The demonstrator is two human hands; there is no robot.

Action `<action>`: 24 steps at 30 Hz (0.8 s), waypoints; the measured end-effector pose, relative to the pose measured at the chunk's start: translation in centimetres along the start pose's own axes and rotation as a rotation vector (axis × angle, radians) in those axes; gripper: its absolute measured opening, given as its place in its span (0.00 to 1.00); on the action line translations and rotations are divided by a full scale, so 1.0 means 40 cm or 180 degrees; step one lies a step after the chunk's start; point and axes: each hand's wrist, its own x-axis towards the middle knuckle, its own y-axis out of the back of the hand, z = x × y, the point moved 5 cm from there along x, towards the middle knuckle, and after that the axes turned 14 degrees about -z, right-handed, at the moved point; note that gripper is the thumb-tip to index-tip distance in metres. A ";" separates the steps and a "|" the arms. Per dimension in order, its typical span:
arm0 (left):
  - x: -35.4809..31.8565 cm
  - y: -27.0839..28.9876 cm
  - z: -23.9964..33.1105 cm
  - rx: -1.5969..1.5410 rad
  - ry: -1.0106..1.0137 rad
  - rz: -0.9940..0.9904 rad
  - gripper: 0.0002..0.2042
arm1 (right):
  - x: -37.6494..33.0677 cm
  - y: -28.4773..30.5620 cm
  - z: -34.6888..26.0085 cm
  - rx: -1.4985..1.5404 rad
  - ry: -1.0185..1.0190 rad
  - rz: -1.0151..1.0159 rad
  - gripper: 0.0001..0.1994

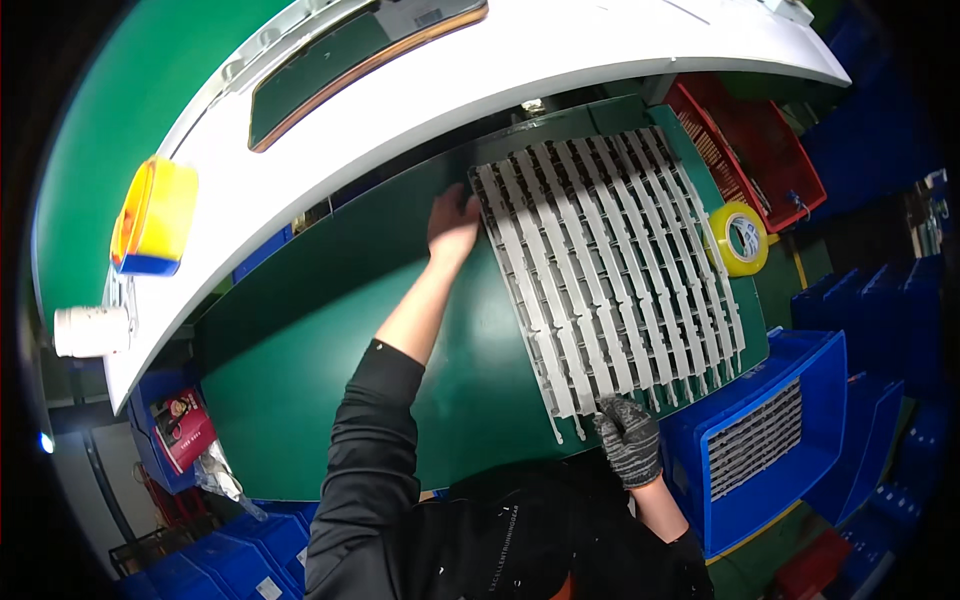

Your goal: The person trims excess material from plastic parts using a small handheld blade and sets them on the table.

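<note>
Rows of long, light-grey slotted strips (605, 270) lie side by side on the green tabletop (330, 340), right of the middle. My bare left hand (453, 225) is at the far left edge of the rows, its thumb side next to the outermost strip. Its fingers are partly in shadow and look apart, with nothing visible in them. At the near ends of the strips is my right hand (630, 443), in a dark grey knitted glove. Its fingers are curled, with the fingertips at the end of one strip; the contact itself is partly hidden.
Tape roll (738, 240) rests at the table's right edge. Beyond stands a red bin (790, 170); nearer, a blue crate (770, 530) holds more grey strips. A white raised shelf (560, 50) arches across the far side, carrying a dark flat panel (350, 65) and a yellow container (160, 215).
</note>
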 end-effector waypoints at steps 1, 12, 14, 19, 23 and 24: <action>0.081 0.033 -0.033 0.0343 -0.0527 0.0439 0.21 | 0.000 0.008 0.002 0.0105 -0.0114 0.0048 0.09; 0.321 0.020 -0.181 0.1308 -0.0405 0.0185 0.20 | -0.002 0.055 0.039 0.0097 -0.0983 0.0359 0.09; 0.258 0.095 -0.231 0.1409 -0.0315 0.0372 0.18 | 0.003 0.050 0.036 -0.0248 -0.0763 0.0378 0.09; 0.150 0.260 -0.423 0.1702 -0.0025 0.0901 0.15 | 0.022 0.020 0.039 -0.0011 -0.0736 0.0193 0.09; 0.091 0.370 -0.515 0.2027 -0.0306 0.1236 0.14 | 0.025 0.013 -0.016 -0.0264 -0.0511 0.0140 0.09; 0.082 0.382 -0.525 0.1985 -0.0334 0.1132 0.13 | 0.023 0.014 -0.037 -0.0300 -0.0447 0.0106 0.09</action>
